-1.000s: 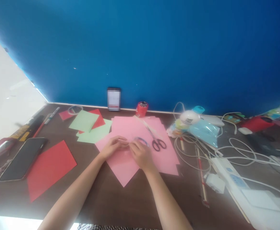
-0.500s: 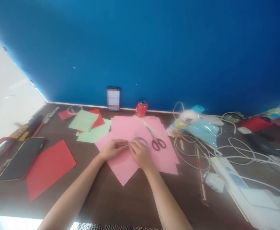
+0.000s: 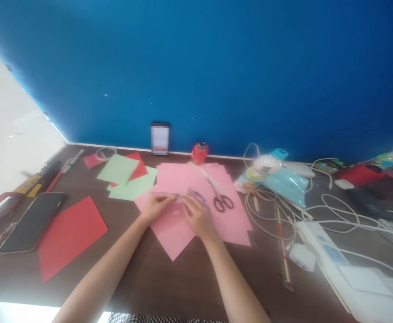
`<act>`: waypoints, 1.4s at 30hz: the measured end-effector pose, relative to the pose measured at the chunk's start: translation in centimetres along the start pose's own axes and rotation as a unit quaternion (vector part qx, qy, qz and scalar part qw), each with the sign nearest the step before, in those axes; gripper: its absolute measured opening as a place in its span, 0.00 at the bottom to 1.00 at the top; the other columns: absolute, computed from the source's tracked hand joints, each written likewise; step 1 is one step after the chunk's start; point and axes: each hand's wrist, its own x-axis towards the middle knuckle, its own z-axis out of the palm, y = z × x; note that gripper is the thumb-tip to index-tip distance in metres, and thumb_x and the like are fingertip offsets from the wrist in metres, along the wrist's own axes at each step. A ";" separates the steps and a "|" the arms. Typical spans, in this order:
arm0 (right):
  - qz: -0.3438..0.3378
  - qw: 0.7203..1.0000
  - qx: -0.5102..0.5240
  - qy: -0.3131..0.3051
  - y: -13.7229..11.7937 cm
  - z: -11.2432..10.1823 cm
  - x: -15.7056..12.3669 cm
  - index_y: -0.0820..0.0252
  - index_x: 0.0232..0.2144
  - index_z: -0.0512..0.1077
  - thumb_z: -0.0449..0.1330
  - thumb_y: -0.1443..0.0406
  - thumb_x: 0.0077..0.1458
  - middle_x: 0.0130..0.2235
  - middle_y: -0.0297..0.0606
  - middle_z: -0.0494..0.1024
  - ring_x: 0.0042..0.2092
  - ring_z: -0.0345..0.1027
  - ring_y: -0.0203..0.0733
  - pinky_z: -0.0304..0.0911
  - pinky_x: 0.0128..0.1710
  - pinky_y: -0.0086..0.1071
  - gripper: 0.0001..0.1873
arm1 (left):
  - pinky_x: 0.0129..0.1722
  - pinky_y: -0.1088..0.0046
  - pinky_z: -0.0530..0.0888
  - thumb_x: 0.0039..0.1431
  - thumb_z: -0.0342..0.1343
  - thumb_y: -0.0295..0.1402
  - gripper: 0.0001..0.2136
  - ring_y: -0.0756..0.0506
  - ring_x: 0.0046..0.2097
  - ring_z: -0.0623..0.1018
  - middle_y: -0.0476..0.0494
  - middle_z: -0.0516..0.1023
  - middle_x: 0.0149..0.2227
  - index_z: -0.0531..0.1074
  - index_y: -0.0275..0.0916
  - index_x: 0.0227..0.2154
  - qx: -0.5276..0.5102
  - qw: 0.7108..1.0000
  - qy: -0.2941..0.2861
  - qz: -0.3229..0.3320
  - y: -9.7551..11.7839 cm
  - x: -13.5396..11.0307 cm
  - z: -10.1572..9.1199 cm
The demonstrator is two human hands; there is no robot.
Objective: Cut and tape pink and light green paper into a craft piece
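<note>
Both hands meet over the pink paper sheets (image 3: pixel 223 229) at the middle of the table. The fingers of my left hand (image 3: pixel 157 207) are pinched together close to the right fingertips. My right hand (image 3: pixel 196 213) is closed in a pinch too. Whatever lies between the fingertips is too small and blurred to name. Just behind the right fingers is a blue ring-shaped thing (image 3: pixel 201 197), partly hidden by that hand. Dark-handled scissors (image 3: pixel 223 203) rest on the pink sheets to the right, their blades pointing away.
A red can-like object (image 3: pixel 200 153) stands behind the sheets. On the left lie green paper (image 3: pixel 117 168), red paper (image 3: pixel 73 233) and a dark phone (image 3: pixel 31 222). A lit phone (image 3: pixel 160 139) leans on the wall. White cables and a power strip (image 3: pixel 329 249) crowd the right side.
The fingertips have shifted slightly, with the fingers of both hands a little straighter and raised a touch. The hands stay in nearly the same place; the papers and scissors have not moved.
</note>
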 end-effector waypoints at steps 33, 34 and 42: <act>-0.074 0.979 -0.180 0.058 -1.0 -1.2 0.4 0.55 0.38 0.75 0.56 0.74 0.52 0.41 0.31 0.78 0.28 0.58 0.34 0.52 0.27 0.31 0.14 | 0.47 0.69 0.71 0.51 0.59 0.28 0.06 0.45 0.42 0.77 0.40 0.79 0.34 0.76 0.32 0.32 -0.380 0.910 0.142 -0.084 -0.1 0.9 -1.0; -0.073 0.979 -0.181 0.056 -0.9 -1.1 0.4 0.55 0.38 0.75 0.56 0.74 0.52 0.42 0.31 0.78 0.28 0.59 0.35 0.52 0.28 0.31 0.15 | 0.47 0.69 0.71 0.51 0.58 0.28 0.06 0.45 0.42 0.77 0.40 0.79 0.34 0.75 0.32 0.32 -0.383 0.909 0.142 -0.088 -0.1 0.9 -1.0; -0.062 0.980 -0.183 0.045 -0.7 -0.8 0.2 0.55 0.38 0.75 0.55 0.73 0.54 0.42 0.34 0.78 0.32 0.61 0.36 0.53 0.30 0.31 0.13 | 0.49 0.65 0.71 0.53 0.56 0.29 0.06 0.44 0.43 0.77 0.40 0.79 0.36 0.73 0.34 0.34 -0.412 0.894 0.124 -0.122 -0.1 0.8 -1.1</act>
